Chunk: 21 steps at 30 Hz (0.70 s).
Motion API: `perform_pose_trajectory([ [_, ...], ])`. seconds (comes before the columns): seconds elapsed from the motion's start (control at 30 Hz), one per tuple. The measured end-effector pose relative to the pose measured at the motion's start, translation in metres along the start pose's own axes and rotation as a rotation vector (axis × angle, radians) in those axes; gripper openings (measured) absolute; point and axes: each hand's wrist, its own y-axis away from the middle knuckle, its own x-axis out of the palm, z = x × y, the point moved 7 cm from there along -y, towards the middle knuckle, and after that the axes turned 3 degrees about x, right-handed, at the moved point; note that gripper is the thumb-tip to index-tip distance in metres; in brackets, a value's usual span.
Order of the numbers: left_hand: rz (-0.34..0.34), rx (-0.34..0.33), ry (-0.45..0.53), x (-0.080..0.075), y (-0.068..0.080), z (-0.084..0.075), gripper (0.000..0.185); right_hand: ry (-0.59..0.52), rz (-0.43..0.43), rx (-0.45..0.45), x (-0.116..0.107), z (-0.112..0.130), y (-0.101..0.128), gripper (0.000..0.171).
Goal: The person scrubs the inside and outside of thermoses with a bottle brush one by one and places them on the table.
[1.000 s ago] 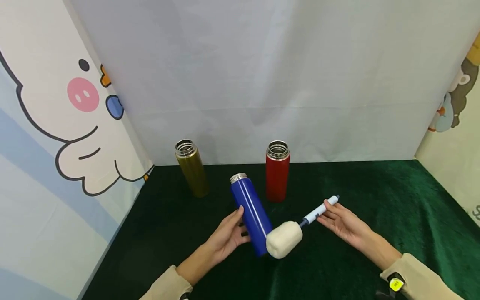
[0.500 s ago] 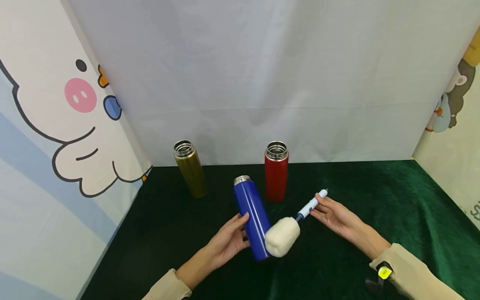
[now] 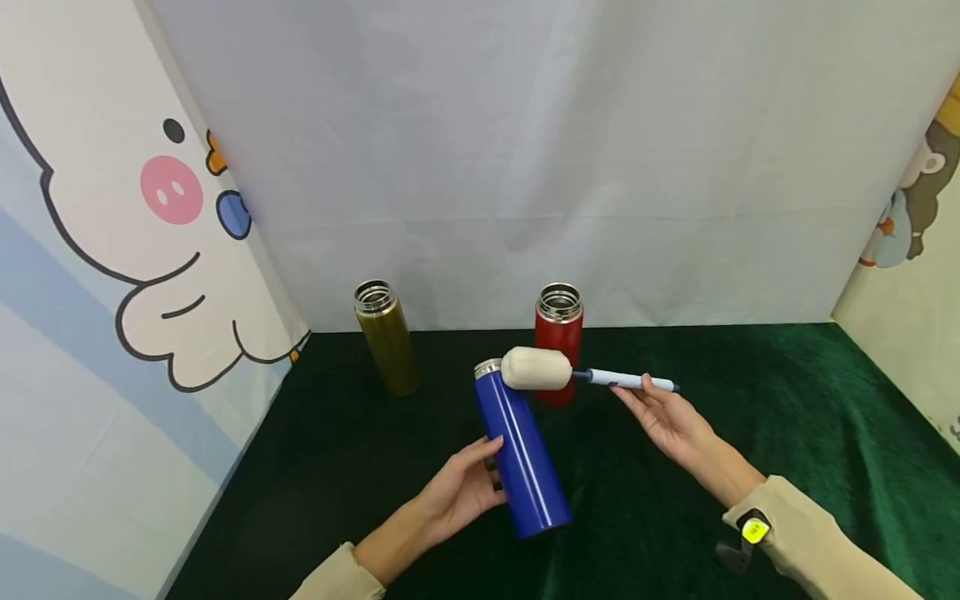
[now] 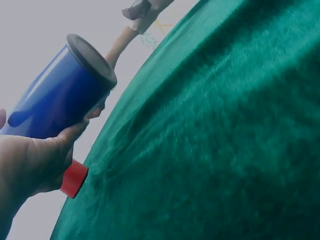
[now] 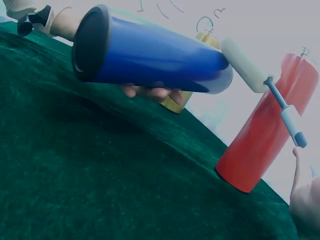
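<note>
The left grip (image 3: 457,497) curls round the blue bottle (image 3: 523,458), raised above the counter (image 3: 720,362), apparently leaving its mouth free. The sponge brush (image 3: 536,369) is beside its neck; the right grip (image 3: 672,427) pinches the handle (image 3: 604,377), seemingly for reach.

At the bottom of the head view, left of centre, we see a left sleeve (image 3: 335,575) in plain beige, its cuff ending short of a bare left hand (image 3: 457,497); at the lower right we find a matching right sleeve (image 3: 817,542), softly creased, and beyond its cuff a bare right hand (image 3: 677,429); at that cuff we make out a wrist device (image 3: 754,530) with a dark casing and a bright yellow face, its marks too small for us to read; beside it we notice a blurred dark attachment (image 3: 733,557); at the upper left of the right wrist view, we see a black fitting (image 5: 33,21) against the left cuff.
</note>
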Motion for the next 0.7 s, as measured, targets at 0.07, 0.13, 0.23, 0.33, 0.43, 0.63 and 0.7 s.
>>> perform_pose_trajectory([
  [0.07, 0.004, 0.011, -0.008, 0.001, 0.0, -0.001, 0.067, 0.039, 0.021, 0.024, -0.003, -0.003, 0.002, 0.026],
  [0.13, 0.0, 0.026, -0.019, 0.0, 0.0, -0.003, 0.067, 0.099, 0.058, 0.052, -0.006, -0.005, 0.005, 0.019],
  [0.23, -0.02, 0.047, -0.035, -0.002, -0.001, -0.006, 0.065, 0.2, 0.133, 0.087, -0.01, -0.007, 0.009, 0.016],
  [0.33, -0.037, 0.051, -0.038, -0.004, -0.001, -0.008, 0.065, 0.282, 0.21, 0.116, -0.013, -0.008, 0.012, 0.019],
  [0.43, -0.042, 0.038, -0.041, -0.006, -0.001, -0.008, 0.067, 0.319, 0.264, 0.138, -0.015, -0.008, 0.013, 0.026],
  [0.63, -0.002, 0.017, -0.042, -0.003, -0.001, -0.005, 0.068, 0.267, 0.26, 0.144, -0.017, -0.005, 0.012, 0.028],
  [0.7, 0.035, 0.012, -0.048, 0.001, 0.0, -0.003, 0.067, 0.219, 0.208, 0.112, -0.015, -0.003, 0.01, 0.025],
])
